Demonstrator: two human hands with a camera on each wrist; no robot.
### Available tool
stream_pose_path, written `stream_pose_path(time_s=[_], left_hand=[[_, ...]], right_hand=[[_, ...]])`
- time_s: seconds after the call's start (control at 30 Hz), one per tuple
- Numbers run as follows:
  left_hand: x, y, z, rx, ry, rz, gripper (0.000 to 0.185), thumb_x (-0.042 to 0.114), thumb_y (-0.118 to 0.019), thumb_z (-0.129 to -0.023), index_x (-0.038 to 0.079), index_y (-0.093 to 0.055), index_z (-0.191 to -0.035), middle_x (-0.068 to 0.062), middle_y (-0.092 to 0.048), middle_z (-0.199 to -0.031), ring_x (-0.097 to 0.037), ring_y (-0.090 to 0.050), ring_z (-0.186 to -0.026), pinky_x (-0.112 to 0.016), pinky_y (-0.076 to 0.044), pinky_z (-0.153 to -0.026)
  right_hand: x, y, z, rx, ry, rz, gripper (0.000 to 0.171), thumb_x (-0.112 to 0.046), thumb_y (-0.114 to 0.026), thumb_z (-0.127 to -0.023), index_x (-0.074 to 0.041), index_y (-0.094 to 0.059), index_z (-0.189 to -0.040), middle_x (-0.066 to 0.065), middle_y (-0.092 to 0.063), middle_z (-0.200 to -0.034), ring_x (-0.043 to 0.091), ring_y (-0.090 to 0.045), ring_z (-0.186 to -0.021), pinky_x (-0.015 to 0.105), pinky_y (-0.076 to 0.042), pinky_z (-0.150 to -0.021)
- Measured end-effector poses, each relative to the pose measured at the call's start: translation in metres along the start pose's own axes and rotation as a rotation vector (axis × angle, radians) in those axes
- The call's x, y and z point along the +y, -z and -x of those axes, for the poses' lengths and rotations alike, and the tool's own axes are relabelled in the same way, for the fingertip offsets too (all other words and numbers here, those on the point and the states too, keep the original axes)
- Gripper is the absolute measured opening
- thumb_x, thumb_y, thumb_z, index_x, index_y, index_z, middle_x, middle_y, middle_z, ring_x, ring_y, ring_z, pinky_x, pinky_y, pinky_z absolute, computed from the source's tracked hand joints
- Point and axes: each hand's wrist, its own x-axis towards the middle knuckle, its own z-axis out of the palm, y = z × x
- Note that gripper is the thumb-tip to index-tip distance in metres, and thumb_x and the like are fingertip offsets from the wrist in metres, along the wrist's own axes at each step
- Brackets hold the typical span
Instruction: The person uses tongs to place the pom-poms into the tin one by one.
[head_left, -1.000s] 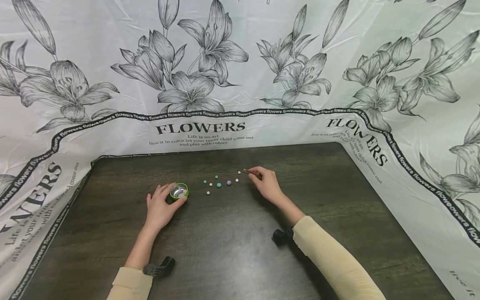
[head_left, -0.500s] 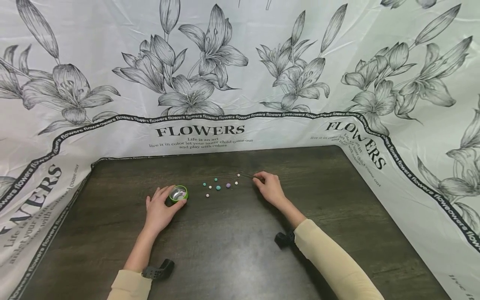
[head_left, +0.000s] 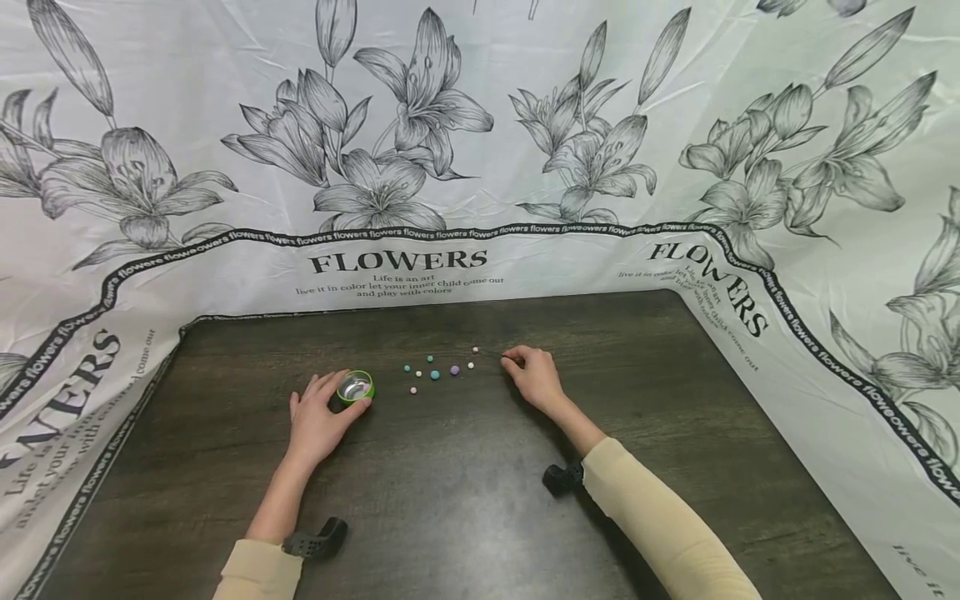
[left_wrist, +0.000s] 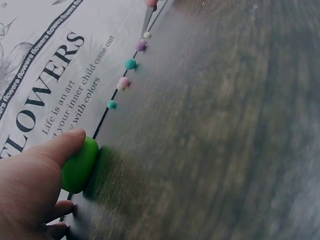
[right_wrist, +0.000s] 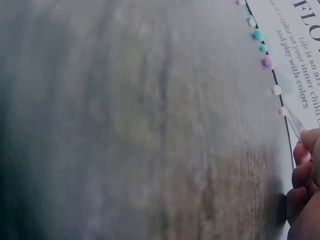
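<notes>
My left hand (head_left: 318,421) grips a small bowl (head_left: 356,385) with a green outside and a shiny metal inside, thumb on its near side. The bowl stands on the dark table. In my right hand (head_left: 534,377) is a pair of thin metal tweezers (right_wrist: 295,121), pinched between thumb and fingers and pointing left. Their tips are right at a small pinkish-white bead (right_wrist: 281,111). Left of it lie a white bead (head_left: 471,366), a purple bead (head_left: 454,370) and a larger teal bead (head_left: 435,375). A pink bead (head_left: 413,390) is closest to the bowl's right side.
More small beads lie in the same loose group, among them a teal bead (head_left: 431,358) at the back. The dark wood-grain table (head_left: 465,483) is bordered at the back and sides by a white flower-printed cloth (head_left: 525,258).
My right hand has drawn back slightly and sits a little lower, the tweezers' tips staying near the pinkish-white bead. My left hand and the bowl keep their place; the view shifts slightly.
</notes>
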Motion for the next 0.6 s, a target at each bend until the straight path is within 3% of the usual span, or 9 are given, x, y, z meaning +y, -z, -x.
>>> stream_pose_path(time_s=[0.4, 0.6], left_hand=[[-0.0011, -0.0017, 0.0026, -0.004, 0.002, -0.001, 0.069, 0.032, -0.076, -0.095, -0.001, -0.05, -0.149, -0.032, -0.041, -0.152, -0.054, -0.017, -0.149, -0.074, 0.002, -0.115], [-0.0023, -0.002, -0.0001, 0.008, -0.006, 0.005, 0.068, 0.031, -0.077, -0.094, -0.001, -0.05, -0.148, -0.032, -0.041, -0.152, -0.054, -0.017, -0.149, -0.073, 0.002, -0.115]], right_hand=[[-0.0036, -0.0039, 0.0021, 0.049, -0.016, 0.024, 0.018, -0.017, -0.07, -0.1, -0.005, -0.079, -0.111, 0.008, -0.077, -0.096, 0.017, -0.068, -0.072, 0.04, -0.055, -0.069], [-0.0039, -0.0043, 0.0006, 0.086, 0.008, 0.025, 0.016, -0.015, -0.071, -0.099, -0.005, -0.079, -0.108, 0.008, -0.077, -0.094, 0.022, -0.069, -0.075, 0.043, -0.055, -0.072]])
